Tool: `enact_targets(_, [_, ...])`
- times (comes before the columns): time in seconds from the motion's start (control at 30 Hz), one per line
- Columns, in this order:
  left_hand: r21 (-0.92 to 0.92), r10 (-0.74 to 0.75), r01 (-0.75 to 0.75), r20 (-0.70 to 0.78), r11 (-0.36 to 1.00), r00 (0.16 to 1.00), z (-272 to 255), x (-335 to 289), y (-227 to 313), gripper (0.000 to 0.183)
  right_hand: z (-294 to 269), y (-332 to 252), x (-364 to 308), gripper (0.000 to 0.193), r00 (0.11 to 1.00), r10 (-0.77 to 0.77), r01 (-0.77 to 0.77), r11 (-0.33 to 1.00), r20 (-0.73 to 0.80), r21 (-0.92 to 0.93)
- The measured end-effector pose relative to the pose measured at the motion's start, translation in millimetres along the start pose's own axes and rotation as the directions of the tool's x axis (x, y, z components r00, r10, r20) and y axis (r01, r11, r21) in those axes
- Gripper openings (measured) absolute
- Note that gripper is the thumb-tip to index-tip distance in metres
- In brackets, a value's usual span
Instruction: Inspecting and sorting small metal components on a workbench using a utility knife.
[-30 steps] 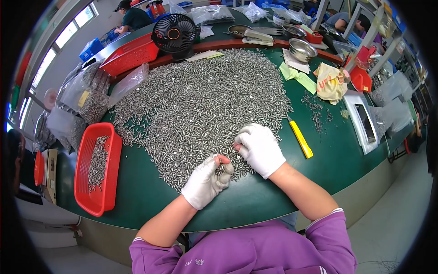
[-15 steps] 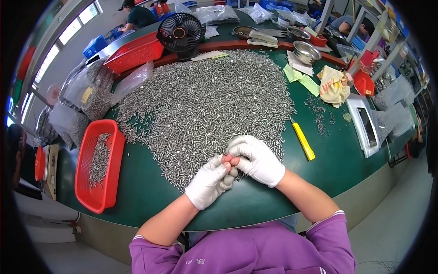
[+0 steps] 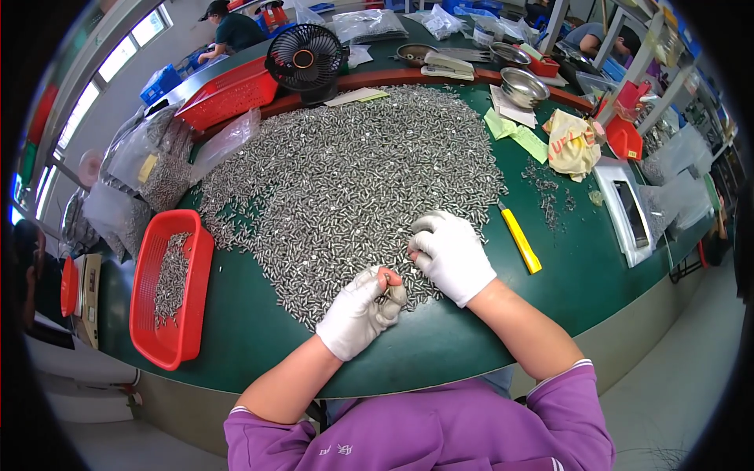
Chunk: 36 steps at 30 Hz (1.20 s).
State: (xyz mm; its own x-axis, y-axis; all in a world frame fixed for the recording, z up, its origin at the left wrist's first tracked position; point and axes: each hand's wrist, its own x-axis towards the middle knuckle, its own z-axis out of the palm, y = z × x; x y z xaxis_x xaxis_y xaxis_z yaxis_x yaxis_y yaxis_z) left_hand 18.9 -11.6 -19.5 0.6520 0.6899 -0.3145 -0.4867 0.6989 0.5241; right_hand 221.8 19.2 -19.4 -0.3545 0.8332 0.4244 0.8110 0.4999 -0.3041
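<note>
A broad heap of small silvery metal pins [image 3: 353,173] covers the middle of the green table. At its near edge, my left hand [image 3: 361,310] is in a white glove with bare fingertips, and thumb and forefinger pinch one small metal pin. My right hand [image 3: 452,255], gloved the same way, rests over the heap's near right side. Its fingers are curled in toward the thumb among the pins. Whatever lies between those fingertips is hidden.
At left stands a red basket [image 3: 201,306] partly filled with pins. A yellow utility knife [image 3: 521,242] lies right of the heap. Beyond are a black fan [image 3: 306,59], a crumpled cloth bag [image 3: 573,145], metal bowls [image 3: 525,88] and bagged parts [image 3: 165,177]. Other people sit farther back.
My hands, together at the fingertips before, are now apart. The right hand has moved right and slightly away from me onto the heap. My left hand has stayed nearly in place.
</note>
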Motion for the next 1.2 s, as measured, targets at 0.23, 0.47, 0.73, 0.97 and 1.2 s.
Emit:
enact_targets(0.23, [-0.018, -0.009, 0.009, 0.01, 1.0, 1.0, -2.2, -0.8, 0.9, 0.016, -1.4, -1.7, 0.8, 0.007, 1.0, 0.017, -0.017, 1.0, -0.002, -0.003])
enact_targets(0.47, [-0.006, 0.01, -0.01, 0.004, 1.0, 1.0, -2.0, 0.4, -0.2, 0.015, -8.2, -9.3, 1.5, 0.01, 0.999, -0.005, 0.004, 0.999, 0.034, 0.036])
enact_targets(0.73, [-0.017, 0.025, -0.026, -0.02, 1.0, 0.999, -4.4, 0.9, -0.2, 0.014, -1.5, -2.4, 2.5, 0.008, 0.997, 0.024, -0.018, 0.996, -0.076, 0.082])
enact_targets(0.97, [-0.027, 0.049, -0.051, -0.047, 0.998, 0.998, -4.9, 1.4, -1.1, 0.012, -2.1, -8.8, 0.8, 0.007, 1.0, 0.013, -0.013, 0.999, 0.003, 0.048])
enact_targets(1.2, [-0.042, 0.036, -0.036, -0.015, 0.998, 0.999, -7.9, 1.7, -1.1, 0.009, -2.0, -4.9, 6.2, 0.007, 0.994, -0.04, 0.063, 0.967, -0.098, 0.246])
